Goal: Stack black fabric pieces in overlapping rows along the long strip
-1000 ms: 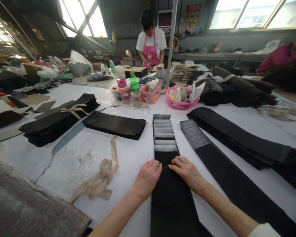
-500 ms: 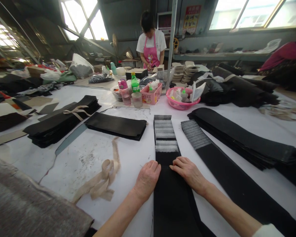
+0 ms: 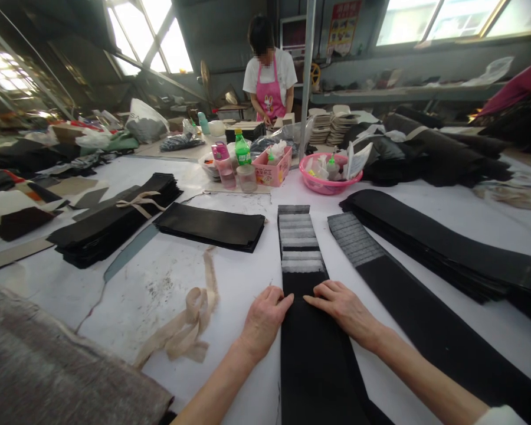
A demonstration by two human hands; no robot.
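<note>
Currently L hand (image 3: 263, 321) & R hand (image 3: 347, 310) grip pinched on blk strip (image 3: 316, 366), ribbon (image 3: 183, 332) to L (2nd strip (image 3: 425, 313) to R).

Lower centre: both hands (image 3: 262, 321) touch a black strip (image 3: 318, 363); lower left: tan ribbon (image 3: 210, 274); just above centre: pink basin (image 3: 330, 188).
</note>
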